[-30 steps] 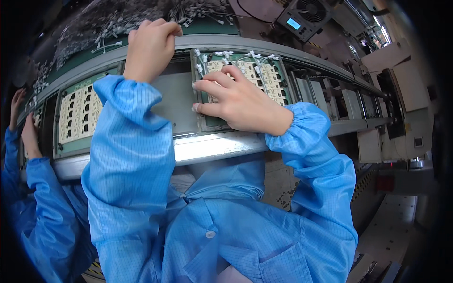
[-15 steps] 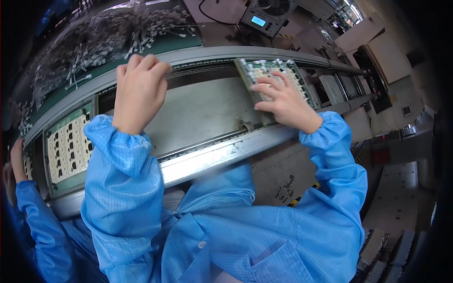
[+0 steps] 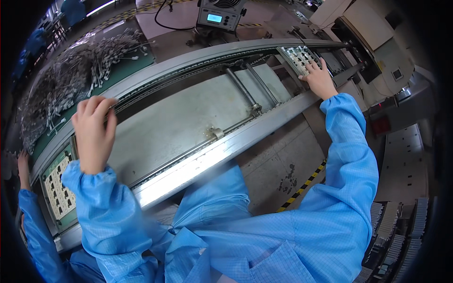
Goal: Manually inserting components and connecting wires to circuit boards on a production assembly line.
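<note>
My right hand [image 3: 320, 80] reaches out to the far right with its fingers spread. Its fingertips rest on or just over the near edge of a circuit board [image 3: 296, 57]; exact contact is unclear. The board sits between the rails of a conveyor [image 3: 188, 165] and carries pale parts and white connectors. My left hand [image 3: 96, 134] hovers at the left over the conveyor, fingers curled; anything in them is hidden. Just beyond its wrist, toward the left, lies a second green-edged board [image 3: 60, 191] with cream blocks and black parts, partly covered by my sleeve.
A heap of white-tipped wires [image 3: 89, 70] lies on a green surface behind the far rail. A device with a lit screen [image 3: 218, 19] stands at the back. At the left edge is another person's hand [image 3: 23, 165]. A pale machine [image 3: 373, 28] stands at the right.
My right hand and the board by it have moved farther right along the conveyor. My left hand appears farther left and lower, still curled. The whole view has shifted.
</note>
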`<state>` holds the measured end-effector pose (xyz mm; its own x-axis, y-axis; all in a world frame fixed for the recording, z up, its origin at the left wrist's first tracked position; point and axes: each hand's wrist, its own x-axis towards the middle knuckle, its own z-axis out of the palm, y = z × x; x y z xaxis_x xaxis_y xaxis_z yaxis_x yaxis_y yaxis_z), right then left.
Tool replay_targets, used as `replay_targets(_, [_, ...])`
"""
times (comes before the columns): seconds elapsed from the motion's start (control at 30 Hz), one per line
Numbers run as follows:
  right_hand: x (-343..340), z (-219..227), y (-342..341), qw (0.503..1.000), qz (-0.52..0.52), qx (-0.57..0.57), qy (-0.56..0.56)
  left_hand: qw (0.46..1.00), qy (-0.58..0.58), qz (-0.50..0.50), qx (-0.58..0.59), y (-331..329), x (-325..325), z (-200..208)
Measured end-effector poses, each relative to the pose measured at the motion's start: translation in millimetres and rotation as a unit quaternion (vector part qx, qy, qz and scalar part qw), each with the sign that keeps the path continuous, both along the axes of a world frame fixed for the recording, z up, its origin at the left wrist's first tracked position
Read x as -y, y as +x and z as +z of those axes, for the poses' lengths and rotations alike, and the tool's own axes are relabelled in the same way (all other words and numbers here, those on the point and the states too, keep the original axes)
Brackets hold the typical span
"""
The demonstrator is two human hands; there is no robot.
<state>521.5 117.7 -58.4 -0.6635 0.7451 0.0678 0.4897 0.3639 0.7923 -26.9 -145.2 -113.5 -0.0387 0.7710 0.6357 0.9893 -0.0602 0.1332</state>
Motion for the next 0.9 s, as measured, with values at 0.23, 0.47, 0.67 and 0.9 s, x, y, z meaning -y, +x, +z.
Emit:
replay_targets(0.23, [-66.2,-21.5,69.5,0.977,-0.188,-0.036,0.089,0.993,-0.046,0.105,-0.031,-91.1,60.1,-36.4])
replay_targets(0.47, [-152.8,-37.4,114.0,0.926,-0.344,-0.019,0.151,0.930,-0.126,0.320,0.131,-275.0,252.9,-102.9])
replay_targets(0.67, [-192.4,-33.2,112.3,0.876,-0.474,-0.046,0.070,0.920,-0.103,0.338,0.170,-282.7,315.4,-155.2])
replay_targets(0.9, [-156.1,-64.1,49.6,0.937,-0.337,-0.071,0.060,0.840,-0.176,0.514,-0.015,-187.5,196.0,-97.0])
